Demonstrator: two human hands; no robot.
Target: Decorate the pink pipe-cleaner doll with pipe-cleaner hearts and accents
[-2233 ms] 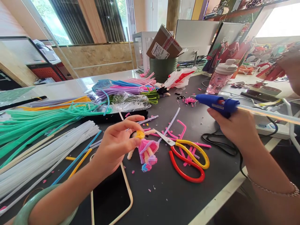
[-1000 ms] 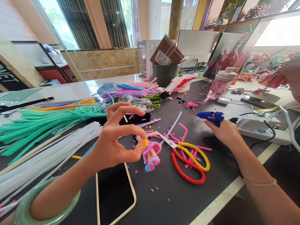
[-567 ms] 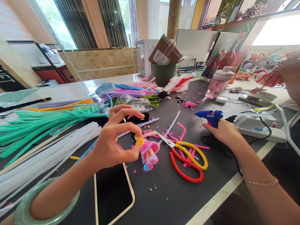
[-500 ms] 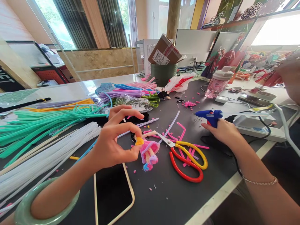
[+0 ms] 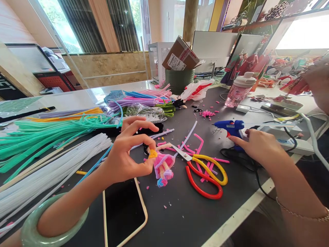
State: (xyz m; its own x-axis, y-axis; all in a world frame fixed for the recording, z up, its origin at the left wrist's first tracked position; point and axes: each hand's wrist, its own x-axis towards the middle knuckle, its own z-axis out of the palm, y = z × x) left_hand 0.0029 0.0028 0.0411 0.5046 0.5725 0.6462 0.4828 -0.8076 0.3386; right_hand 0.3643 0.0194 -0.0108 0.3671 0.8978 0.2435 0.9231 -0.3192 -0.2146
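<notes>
Between thumb and forefinger, my left hand [image 5: 133, 151] pinches a small yellow piece [image 5: 152, 153]. Just beside it, a pink doll figure [image 5: 164, 163] with a blue-and-pink end lies on the dark table. My right hand [image 5: 257, 144] is at the blue glue gun [image 5: 230, 127], its thumb stretched out near the red trigger; whether the fingers grip the handle cannot be made out. Scissors [image 5: 205, 171] with red and yellow handles lie open between the hands, over pink and lilac cut stems [image 5: 197, 144].
A phone [image 5: 124, 209] lies below my left hand. Bundles of green stems [image 5: 51, 133] and white stems [image 5: 56, 168] cover the left side. Farther back are a green bin [image 5: 179, 80] holding a cardboard box and a pink bottle [image 5: 239, 91]. A person's blurred part shows at the right edge.
My right hand has shifted right and slightly up, back from the glue gun's handle, with its thumb drawn off. The left hand has hardly moved.
</notes>
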